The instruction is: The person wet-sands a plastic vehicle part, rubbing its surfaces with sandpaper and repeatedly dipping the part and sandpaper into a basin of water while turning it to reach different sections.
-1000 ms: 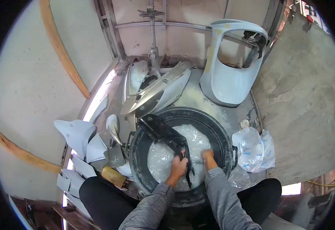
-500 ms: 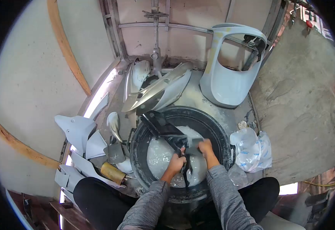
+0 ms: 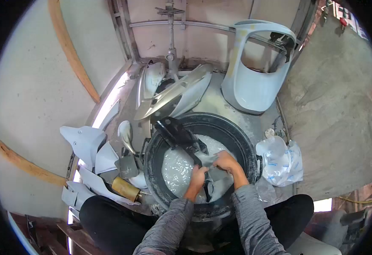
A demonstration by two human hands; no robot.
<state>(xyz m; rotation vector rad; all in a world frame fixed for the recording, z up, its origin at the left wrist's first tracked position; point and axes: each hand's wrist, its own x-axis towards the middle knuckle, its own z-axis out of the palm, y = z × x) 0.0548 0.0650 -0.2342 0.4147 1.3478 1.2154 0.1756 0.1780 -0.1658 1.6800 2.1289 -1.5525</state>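
the left hand [image 3: 197, 177] is closed around the lower end of a black part [image 3: 177, 135], which slants over the cloudy water [image 3: 175, 170] inside the tub [image 3: 240, 142]. the right hand [image 3: 226, 161], low by the water and apart from the part a second ago, is now raised beside it, pinching a grey sheet [image 3: 208, 160] whose material i can't tell; so both hands are now working close together at the part. beyond the rim, the pale shell [image 3: 249, 95] and silver panel [image 3: 173, 94] lie unhandled.

Place: workshop
Left of round black plastic tub [image 3: 246, 155]: angular white plastic panels [image 3: 84, 141]
Beyond tub, right: curved pale-blue plastic shell [image 3: 249, 94]
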